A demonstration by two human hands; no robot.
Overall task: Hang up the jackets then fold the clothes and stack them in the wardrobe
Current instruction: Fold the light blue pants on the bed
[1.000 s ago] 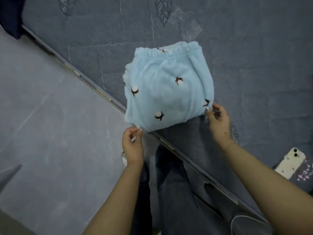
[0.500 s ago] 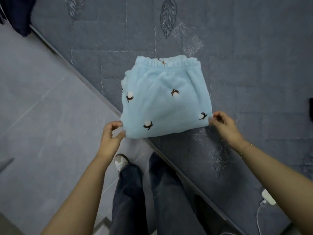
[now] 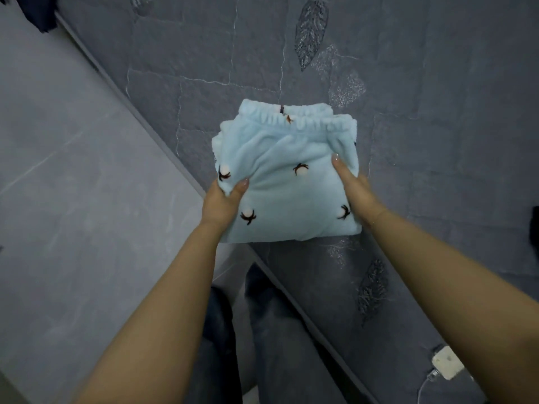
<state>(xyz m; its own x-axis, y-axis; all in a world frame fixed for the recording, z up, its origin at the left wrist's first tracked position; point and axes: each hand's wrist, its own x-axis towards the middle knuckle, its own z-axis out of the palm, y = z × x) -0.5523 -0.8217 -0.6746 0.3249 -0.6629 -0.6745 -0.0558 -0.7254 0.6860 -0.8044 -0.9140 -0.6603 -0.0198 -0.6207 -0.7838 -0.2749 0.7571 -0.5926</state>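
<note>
I have both bare forearms stretched forward and converging. My left hand (image 3: pixel 223 201) grips with the thumb on top and the fingers tucked out of sight. My right hand (image 3: pixel 354 188) does likewise on the opposite side, thumb extended forward, wrist straight.

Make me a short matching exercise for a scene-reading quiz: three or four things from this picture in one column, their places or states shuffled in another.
Things:
1. left hand
2. right hand
3. folded blue garment
4. white charger

Places or states:
A. lower right, on the bedspread
B. grips the garment's left side
C. held between both hands
D. grips the garment's right side

Pairs: 1-B, 2-D, 3-C, 4-A
</note>
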